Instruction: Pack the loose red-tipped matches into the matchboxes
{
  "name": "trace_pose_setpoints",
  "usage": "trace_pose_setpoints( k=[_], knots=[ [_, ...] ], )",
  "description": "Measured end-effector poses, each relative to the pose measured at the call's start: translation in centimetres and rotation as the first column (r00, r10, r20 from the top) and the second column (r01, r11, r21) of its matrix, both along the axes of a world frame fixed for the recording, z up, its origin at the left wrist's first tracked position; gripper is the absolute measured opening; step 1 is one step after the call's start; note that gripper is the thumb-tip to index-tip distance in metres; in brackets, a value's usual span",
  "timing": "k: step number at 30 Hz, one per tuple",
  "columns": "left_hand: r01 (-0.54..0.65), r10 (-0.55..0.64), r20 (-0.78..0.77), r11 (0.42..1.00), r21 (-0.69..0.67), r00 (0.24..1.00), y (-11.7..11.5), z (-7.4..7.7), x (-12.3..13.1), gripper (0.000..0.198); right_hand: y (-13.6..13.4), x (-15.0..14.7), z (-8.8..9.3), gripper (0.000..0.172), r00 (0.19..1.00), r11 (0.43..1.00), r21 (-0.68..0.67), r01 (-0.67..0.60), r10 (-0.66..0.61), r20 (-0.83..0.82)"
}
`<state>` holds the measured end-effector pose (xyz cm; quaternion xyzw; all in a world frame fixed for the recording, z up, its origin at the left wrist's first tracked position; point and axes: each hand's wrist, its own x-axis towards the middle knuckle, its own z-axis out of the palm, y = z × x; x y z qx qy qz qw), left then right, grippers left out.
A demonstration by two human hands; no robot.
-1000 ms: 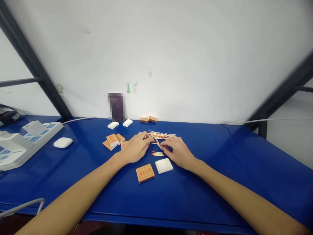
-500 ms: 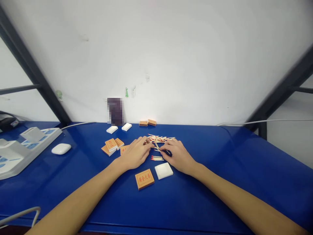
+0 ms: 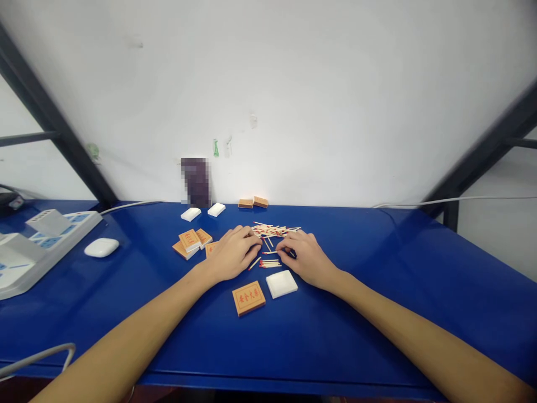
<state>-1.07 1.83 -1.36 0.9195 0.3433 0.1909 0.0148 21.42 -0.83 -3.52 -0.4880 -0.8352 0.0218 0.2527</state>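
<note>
My left hand (image 3: 235,252) rests at the left of a loose pile of red-tipped matches (image 3: 274,230). Its fingers are curled together, and what they hold, if anything, is hidden. Just below its thumb a single match (image 3: 254,263) lies at a slant. On the other side, my right hand (image 3: 309,258) pinches the end of a match (image 3: 271,252), whose red head points left. Between the hands, a small row of matches (image 3: 271,263) lies side by side, heads to the left. Nearer me are a white matchbox tray (image 3: 281,284) and an orange matchbox (image 3: 249,298) with red characters.
Several orange matchboxes (image 3: 189,240) are stacked left of my left hand. Two white trays (image 3: 191,214) and two more orange boxes (image 3: 245,204) stand by the wall. A white rounded case (image 3: 101,247) and a power strip (image 3: 62,240) occupy the left side of the blue table (image 3: 377,313).
A slanted match now shows below my left thumb. My right hand's match has come closer to the row. The whole view has shifted slightly, with the table appearing higher.
</note>
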Motion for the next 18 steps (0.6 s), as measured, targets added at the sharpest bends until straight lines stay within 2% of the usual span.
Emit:
trace_pose_setpoints(
  k=[5,11,14,18],
  knots=[
    [0.105,-0.106,-0.004,0.992,-0.074,0.994,-0.2,1.2,-0.6,0.02,-0.1,-0.1,0.3,0.012,1.0,0.998,-0.054,-0.026,0.026,-0.01],
    [0.129,-0.138,-0.058,0.983,-0.133,0.989,-0.3,1.2,-0.7,0.006,0.1,0.0,0.0,0.01,0.997,0.997,0.012,-0.074,0.074,-0.011],
    [0.093,-0.099,-0.08,0.992,-0.081,0.992,-0.2,1.0,-0.6,0.009,0.1,0.0,0.1,0.011,0.994,0.994,0.031,-0.105,0.105,-0.015],
    [-0.016,0.014,-0.101,1.0,-0.016,0.995,0.3,0.7,-0.6,0.014,0.0,0.1,0.1,0.011,0.99,0.99,0.034,-0.135,0.136,-0.029]
  ],
)
